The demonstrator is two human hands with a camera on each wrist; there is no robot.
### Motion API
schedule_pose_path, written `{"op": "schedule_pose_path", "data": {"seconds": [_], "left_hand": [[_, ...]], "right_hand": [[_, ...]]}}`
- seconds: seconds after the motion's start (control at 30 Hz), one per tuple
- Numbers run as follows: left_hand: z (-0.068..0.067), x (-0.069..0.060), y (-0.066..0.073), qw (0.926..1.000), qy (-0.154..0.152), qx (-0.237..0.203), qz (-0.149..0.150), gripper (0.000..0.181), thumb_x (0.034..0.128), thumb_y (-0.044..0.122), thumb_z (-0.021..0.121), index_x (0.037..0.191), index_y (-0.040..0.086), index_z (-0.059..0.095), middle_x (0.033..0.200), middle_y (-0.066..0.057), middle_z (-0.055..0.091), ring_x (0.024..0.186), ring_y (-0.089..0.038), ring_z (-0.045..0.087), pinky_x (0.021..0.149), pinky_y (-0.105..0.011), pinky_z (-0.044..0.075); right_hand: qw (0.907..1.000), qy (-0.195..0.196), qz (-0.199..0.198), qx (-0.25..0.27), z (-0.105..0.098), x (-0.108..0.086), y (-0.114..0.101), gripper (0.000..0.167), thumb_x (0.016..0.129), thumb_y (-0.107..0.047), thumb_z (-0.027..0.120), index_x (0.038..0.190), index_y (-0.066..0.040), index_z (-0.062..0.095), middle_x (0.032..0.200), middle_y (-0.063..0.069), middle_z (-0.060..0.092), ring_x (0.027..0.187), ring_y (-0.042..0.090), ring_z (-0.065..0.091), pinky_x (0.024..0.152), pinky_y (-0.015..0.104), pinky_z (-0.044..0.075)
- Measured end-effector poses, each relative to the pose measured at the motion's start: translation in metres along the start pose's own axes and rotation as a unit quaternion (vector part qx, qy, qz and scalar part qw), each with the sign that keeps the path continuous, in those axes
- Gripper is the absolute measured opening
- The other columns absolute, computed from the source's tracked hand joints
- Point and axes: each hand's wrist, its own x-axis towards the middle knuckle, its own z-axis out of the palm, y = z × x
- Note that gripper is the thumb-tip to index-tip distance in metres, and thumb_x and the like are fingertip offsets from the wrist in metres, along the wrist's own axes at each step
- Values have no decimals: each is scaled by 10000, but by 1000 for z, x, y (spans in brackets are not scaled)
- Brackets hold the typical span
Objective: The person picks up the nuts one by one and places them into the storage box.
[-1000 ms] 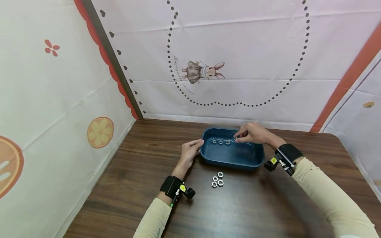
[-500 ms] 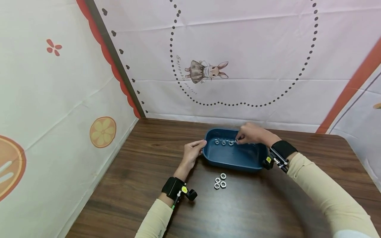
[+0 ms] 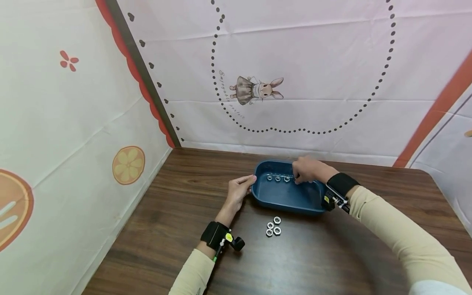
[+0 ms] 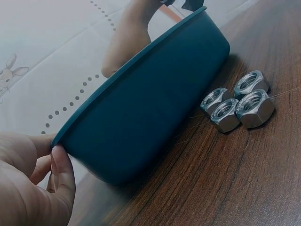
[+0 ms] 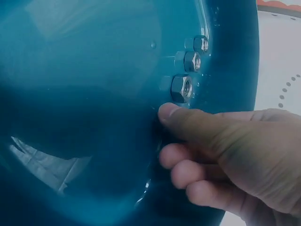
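Note:
My left hand (image 3: 237, 191) grips the left end of a blue rectangular tray (image 3: 287, 200), thumb on the rim and fingers curled below it, as the left wrist view also shows. My right hand (image 3: 311, 169) reaches down inside the tray by its far wall. Its thumb and fingers are curled together at the tray floor; the hex nut they pinched a moment ago is hidden behind them. Beside the thumb, 3 steel hex nuts (image 5: 182, 88) stand in a row along the far wall. Several more loose nuts (image 3: 273, 226) lie grouped on the table in front of the tray.
The tray rests on a dark wood-grain table (image 3: 177, 213), near its back edge. A white printed cloth (image 3: 313, 61) hangs behind the table, and another covers the left side. Both wrists wear black straps with small cameras (image 3: 237, 243).
The right hand has lowered toward the tray floor, carrying a nut that was visible at its fingertips and is now out of sight. The left hand keeps its hold on the tray.

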Motion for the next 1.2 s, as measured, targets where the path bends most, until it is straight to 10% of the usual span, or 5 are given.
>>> {"op": "schedule_pose_path", "data": {"seconds": [0.2, 0.37, 0.87, 1.0, 1.2], "left_hand": [[0, 2, -2, 9999, -84, -92, -26, 347, 951, 179, 757, 1213, -47, 719, 1152, -202, 733, 731, -41, 620, 658, -177, 522], [-1, -3, 8, 9998, -181, 58, -69, 333, 978, 114, 708, 1239, -91, 684, 1148, -210, 731, 724, -46, 616, 709, -233, 541], [-1, 0, -4, 9997, 12, -200, -108, 301, 938, 164, 769, 1176, -19, 747, 1024, -84, 763, 696, -57, 622, 635, -177, 525], [-2, 2, -3, 9999, 50, -151, -49, 303, 932, 187, 779, 1165, -6, 756, 1058, -93, 764, 718, -71, 627, 637, -176, 523], [1, 2, -3, 9999, 20, -130, -34, 305, 926, 191, 786, 1165, 3, 760, 1039, -79, 764, 719, -67, 629, 645, -183, 526]], "right_hand": [[9998, 126, 89, 143, -4, -6, -3, 359, 912, -150, 790, 602, -100, 616, 521, -27, 539, 474, 94, 569, 492, 246, 465], [9923, 1232, -35, 136, -12, -22, -6, 124, 925, -149, 771, 973, -39, 801, 778, 43, 737, 607, 127, 629, 593, 333, 535], [8949, 4191, 1028, 1137, 9, -100, -104, 107, 939, -147, 740, 952, -61, 801, 733, 2, 709, 603, 74, 573, 547, 266, 467], [9001, 4076, 891, 1258, 31, -107, -131, 79, 910, -171, 782, 927, -95, 800, 728, -43, 698, 613, 28, 577, 550, 227, 486], [9319, 3156, 969, 1504, 69, -109, -157, 84, 891, -244, 810, 919, -167, 794, 744, -140, 664, 653, -44, 563, 579, 198, 477]]}}
